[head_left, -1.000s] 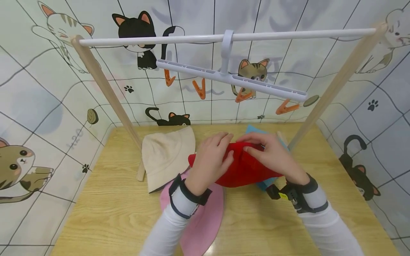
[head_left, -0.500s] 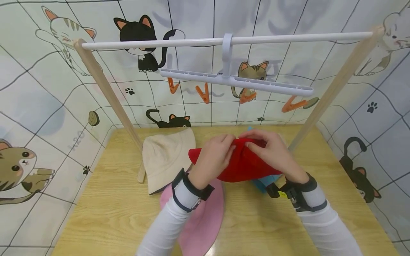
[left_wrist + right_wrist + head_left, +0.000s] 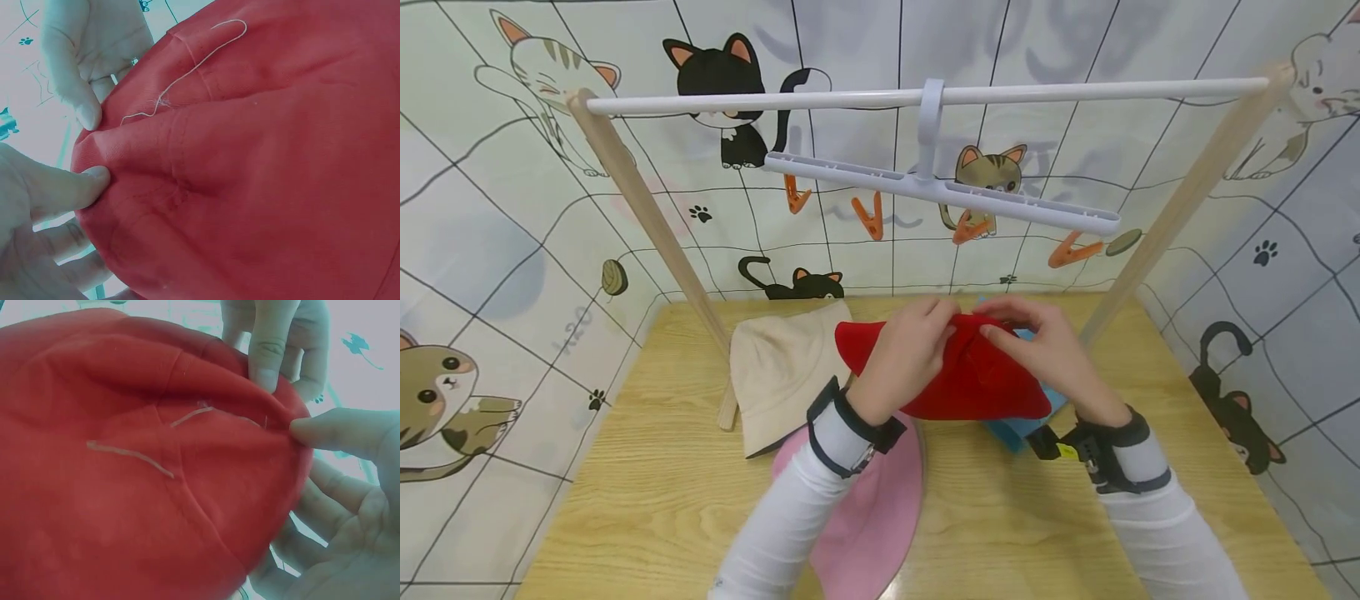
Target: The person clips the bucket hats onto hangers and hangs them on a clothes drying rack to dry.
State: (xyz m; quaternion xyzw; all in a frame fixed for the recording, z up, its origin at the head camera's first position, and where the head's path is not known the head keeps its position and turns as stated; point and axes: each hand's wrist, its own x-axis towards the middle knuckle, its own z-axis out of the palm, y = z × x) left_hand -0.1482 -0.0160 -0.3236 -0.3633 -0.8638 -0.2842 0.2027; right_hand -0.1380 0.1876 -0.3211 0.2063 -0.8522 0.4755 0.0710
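A red bucket hat (image 3: 977,375) hangs between my two hands, its wide brim drooping toward me. My left hand (image 3: 910,350) pinches the top edge of the hat between thumb and fingers. Close beside it, my right hand (image 3: 1037,342) pinches the same edge, thumb on the near side. In the left wrist view the red cloth (image 3: 262,156) fills most of the frame, with a loose pale thread (image 3: 194,70) on it. The right wrist view shows both thumbs on the gathered edge of the red cloth (image 3: 125,506).
A pale hanger (image 3: 925,185) with several orange clips (image 3: 868,218) hangs from a white rod (image 3: 1075,92) on wooden posts. On the table (image 3: 647,483) lie a beige bucket hat (image 3: 790,367), a pink hat (image 3: 872,517) and a blue item (image 3: 1018,429) partly behind the red hat.
Both hands have raised the red hat a little, and its brim spreads more to the left. My left fingers have closed on the edge. The hanger swung and tilts again.
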